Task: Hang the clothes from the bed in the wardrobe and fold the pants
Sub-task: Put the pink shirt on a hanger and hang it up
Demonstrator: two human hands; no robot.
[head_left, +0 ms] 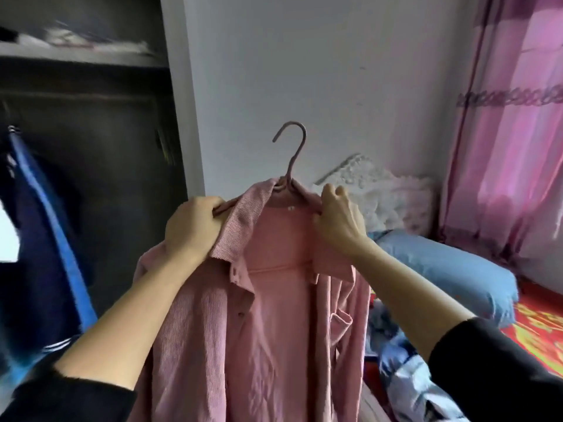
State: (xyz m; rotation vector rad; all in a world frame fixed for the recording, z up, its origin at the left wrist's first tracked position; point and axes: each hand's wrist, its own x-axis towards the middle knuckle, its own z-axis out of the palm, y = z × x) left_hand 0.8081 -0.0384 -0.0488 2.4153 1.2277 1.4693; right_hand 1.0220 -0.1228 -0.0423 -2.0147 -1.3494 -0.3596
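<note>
The person wears black sleeves (pixel 499 370) pushed up the arms. Both hands (pixel 190 226) are bare.

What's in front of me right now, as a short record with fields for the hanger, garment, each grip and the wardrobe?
hanger: pink, hook up, on no rail yet
garment: pink shirt draped on it, front open
left grip: grips collar fabric at hanger's left end
right grip: grips shirt at hanger's right end
wardrobe: open at left, blue jacket hanging there
bed: blue pillow on it

The shirt (pixel 268 315) hides most of the hanger (pixel 292 147).
</note>
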